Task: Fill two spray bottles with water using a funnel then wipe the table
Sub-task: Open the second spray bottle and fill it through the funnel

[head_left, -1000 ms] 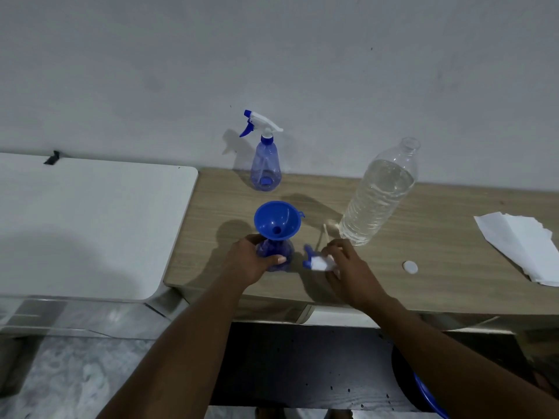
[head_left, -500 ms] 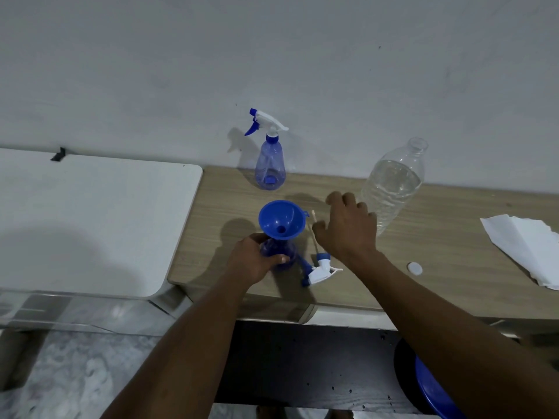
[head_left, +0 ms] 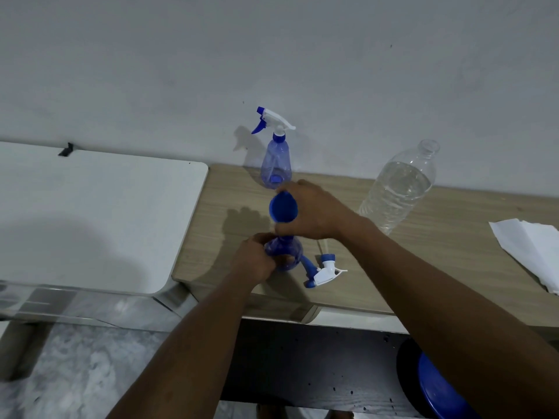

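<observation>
Left hand [head_left: 252, 261] clamps near spray bottle [head_left: 286, 252] steady on table [head_left: 438, 252]; right hand [head_left: 314, 214] grips funnel [head_left: 282, 210], likely seating or lifting it.

We've got open tabletop [head_left: 438, 261] between the water bottle [head_left: 399, 192] and tissues [head_left: 532, 249]; the loose sprayer head [head_left: 325, 269] crowds the near edge.

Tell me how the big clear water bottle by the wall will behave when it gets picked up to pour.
The water bottle looks mostly full, so it is probably heavy for its size. Its thin ribbed plastic wall will likely dent under a firm squeeze, and with the neck open, water could surge out. It is tall and narrow, so a sideways nudge might tip it on the wooden table.
</observation>
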`<action>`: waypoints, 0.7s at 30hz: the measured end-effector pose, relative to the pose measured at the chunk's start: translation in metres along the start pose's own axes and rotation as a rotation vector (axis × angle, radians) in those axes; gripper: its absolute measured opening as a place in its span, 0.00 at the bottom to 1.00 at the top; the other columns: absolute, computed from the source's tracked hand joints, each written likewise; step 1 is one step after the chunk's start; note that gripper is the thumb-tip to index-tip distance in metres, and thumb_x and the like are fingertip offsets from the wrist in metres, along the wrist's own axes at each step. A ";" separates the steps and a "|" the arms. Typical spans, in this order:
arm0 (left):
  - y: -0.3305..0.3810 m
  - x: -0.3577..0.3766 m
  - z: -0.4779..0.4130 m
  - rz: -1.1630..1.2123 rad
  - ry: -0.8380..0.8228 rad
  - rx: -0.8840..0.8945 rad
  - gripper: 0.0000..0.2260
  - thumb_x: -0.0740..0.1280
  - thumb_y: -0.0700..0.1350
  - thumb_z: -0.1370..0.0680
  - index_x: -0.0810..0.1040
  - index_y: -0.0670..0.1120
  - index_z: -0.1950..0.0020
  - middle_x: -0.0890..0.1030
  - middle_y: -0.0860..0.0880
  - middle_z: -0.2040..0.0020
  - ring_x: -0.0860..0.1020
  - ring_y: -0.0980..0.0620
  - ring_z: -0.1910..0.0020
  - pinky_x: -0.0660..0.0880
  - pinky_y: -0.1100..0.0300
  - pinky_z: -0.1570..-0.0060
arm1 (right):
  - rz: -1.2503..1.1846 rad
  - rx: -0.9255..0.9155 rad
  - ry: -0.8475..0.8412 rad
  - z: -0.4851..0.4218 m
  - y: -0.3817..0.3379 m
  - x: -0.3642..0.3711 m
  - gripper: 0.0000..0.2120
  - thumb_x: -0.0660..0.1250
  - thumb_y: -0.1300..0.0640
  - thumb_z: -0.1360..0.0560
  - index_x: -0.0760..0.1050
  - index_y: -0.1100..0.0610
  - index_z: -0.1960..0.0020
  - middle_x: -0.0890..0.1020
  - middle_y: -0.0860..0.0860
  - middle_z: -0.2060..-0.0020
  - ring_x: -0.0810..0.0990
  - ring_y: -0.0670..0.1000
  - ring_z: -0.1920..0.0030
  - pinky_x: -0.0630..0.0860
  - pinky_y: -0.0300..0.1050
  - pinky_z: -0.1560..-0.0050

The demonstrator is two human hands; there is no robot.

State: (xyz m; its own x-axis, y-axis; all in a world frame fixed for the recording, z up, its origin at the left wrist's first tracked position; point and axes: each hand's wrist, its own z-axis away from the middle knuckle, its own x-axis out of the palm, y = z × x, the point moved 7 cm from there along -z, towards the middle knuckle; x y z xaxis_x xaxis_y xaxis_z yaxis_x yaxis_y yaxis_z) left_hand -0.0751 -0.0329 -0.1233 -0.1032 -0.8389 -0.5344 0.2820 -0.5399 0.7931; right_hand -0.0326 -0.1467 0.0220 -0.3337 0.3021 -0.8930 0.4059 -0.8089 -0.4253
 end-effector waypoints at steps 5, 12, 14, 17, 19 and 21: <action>0.005 -0.001 0.007 0.102 -0.032 0.035 0.22 0.80 0.50 0.34 0.78 0.62 0.44 0.82 0.56 0.49 0.81 0.52 0.47 0.77 0.51 0.41 | -0.379 0.164 0.217 0.009 0.042 -0.051 0.31 0.75 0.38 0.32 0.69 0.50 0.36 0.77 0.48 0.46 0.78 0.45 0.52 0.73 0.38 0.59; 0.012 -0.005 0.014 0.061 -0.017 0.051 0.28 0.80 0.49 0.32 0.78 0.50 0.33 0.83 0.50 0.43 0.80 0.51 0.46 0.76 0.52 0.41 | -0.571 0.411 0.317 -0.005 0.090 0.006 0.34 0.72 0.33 0.31 0.69 0.55 0.37 0.78 0.52 0.44 0.79 0.51 0.48 0.76 0.42 0.57; 0.012 -0.006 0.015 0.071 -0.021 0.058 0.28 0.80 0.48 0.31 0.77 0.49 0.33 0.83 0.50 0.45 0.80 0.53 0.48 0.76 0.55 0.42 | -0.550 0.431 0.271 -0.015 0.097 0.031 0.32 0.75 0.39 0.31 0.69 0.57 0.38 0.79 0.53 0.46 0.78 0.51 0.50 0.71 0.40 0.61; 0.012 -0.007 0.020 0.083 -0.019 0.058 0.26 0.79 0.48 0.31 0.78 0.49 0.34 0.81 0.54 0.49 0.80 0.53 0.48 0.75 0.57 0.44 | -0.483 0.424 0.250 -0.028 0.104 0.058 0.28 0.78 0.46 0.31 0.67 0.58 0.42 0.78 0.55 0.47 0.78 0.54 0.51 0.70 0.40 0.63; 0.010 -0.008 0.020 0.062 -0.002 0.056 0.26 0.79 0.49 0.31 0.79 0.49 0.35 0.83 0.52 0.47 0.80 0.52 0.47 0.76 0.53 0.42 | -0.476 0.415 0.250 -0.035 0.107 0.069 0.28 0.78 0.48 0.31 0.66 0.57 0.43 0.77 0.56 0.48 0.77 0.54 0.51 0.72 0.43 0.60; 0.009 -0.008 0.020 0.072 -0.001 0.067 0.25 0.80 0.50 0.32 0.79 0.49 0.36 0.84 0.50 0.44 0.81 0.51 0.47 0.77 0.51 0.41 | -0.482 0.406 0.258 -0.039 0.108 0.076 0.27 0.78 0.47 0.31 0.66 0.56 0.43 0.76 0.54 0.50 0.76 0.53 0.53 0.71 0.43 0.59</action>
State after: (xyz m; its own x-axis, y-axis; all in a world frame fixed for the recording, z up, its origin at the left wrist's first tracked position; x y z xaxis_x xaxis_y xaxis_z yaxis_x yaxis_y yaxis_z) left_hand -0.0909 -0.0329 -0.1057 -0.0857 -0.8759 -0.4747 0.2240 -0.4812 0.8475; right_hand 0.0192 -0.1920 -0.0974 -0.1630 0.7461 -0.6456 -0.1052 -0.6638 -0.7405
